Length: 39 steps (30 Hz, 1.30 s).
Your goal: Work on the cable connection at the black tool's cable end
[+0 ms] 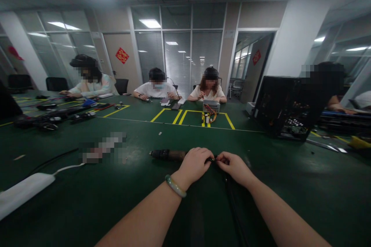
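A slim electric screwdriver [171, 155], with a brown barrel and a black front end, lies crosswise on the green table, its metal tip pointing left. My left hand [194, 164] wraps over its right part, a jade-like bangle [175, 186] on the wrist. Close beside it, my right hand [235, 166] has thumb and fingertips pinched at the tool's rear end, where the black cord's end seems to be. The black cord [232, 197] runs from under that hand towards me. What exactly sits between the fingertips is small and partly hidden.
At left lie a white power strip [26, 191] and a blurred-out object [101, 148] with a cable. Black parts and cables [58, 114] sit farther back. Across the table, several people work, one at a metal power supply [211, 106]. A black computer case [281, 108] stands at right.
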Motion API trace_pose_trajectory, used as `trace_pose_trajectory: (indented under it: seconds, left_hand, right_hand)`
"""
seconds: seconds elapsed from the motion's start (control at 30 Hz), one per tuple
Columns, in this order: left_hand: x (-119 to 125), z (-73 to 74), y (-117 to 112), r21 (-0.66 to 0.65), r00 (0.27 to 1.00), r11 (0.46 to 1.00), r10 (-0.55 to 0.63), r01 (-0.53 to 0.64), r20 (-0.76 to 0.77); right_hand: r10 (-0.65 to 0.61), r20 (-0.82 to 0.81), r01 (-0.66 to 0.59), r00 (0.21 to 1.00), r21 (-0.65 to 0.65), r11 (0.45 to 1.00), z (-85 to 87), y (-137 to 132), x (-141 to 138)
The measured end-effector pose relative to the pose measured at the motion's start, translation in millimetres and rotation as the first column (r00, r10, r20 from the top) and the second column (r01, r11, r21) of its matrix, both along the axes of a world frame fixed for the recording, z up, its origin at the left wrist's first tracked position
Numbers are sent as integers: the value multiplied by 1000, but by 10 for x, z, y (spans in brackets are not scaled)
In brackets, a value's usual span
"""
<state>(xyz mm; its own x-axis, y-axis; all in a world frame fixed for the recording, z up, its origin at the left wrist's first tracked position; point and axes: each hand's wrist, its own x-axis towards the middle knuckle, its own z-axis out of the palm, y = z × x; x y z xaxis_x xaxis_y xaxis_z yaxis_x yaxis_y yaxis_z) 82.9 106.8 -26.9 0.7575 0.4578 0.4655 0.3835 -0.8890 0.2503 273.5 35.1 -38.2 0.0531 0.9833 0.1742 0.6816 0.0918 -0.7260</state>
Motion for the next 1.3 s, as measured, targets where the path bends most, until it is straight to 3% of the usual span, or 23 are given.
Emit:
trace_pose_trajectory:
  seconds: [0.2, 0.47, 0.97, 1.17, 1.3]
  left_hand:
    - [12, -28, 8, -5, 998, 998, 64, -63, 12]
    - [-2, -36, 26, 35, 1000, 999, 4, -4, 3]
    - [14, 5, 20, 3, 999, 1000, 26, -26, -29]
    - [18, 8, -5, -22, 995, 995, 93, -94, -45]
    - [5, 9, -5, -5, 998, 998, 60, -60, -33]
  right_hand:
    - [-14, 14, 14, 1000, -3, 1000, -34, 24, 8]
    - [3, 8, -3, 1000, -11, 1000, -24, 18, -1]
    - [6, 3, -6, 1000, -25, 1000, -19, 33, 16]
    - [12, -12, -13, 1000, -39, 999, -55, 43, 29]
    - [7, 5, -7, 1000, -45, 999, -35, 34, 16]
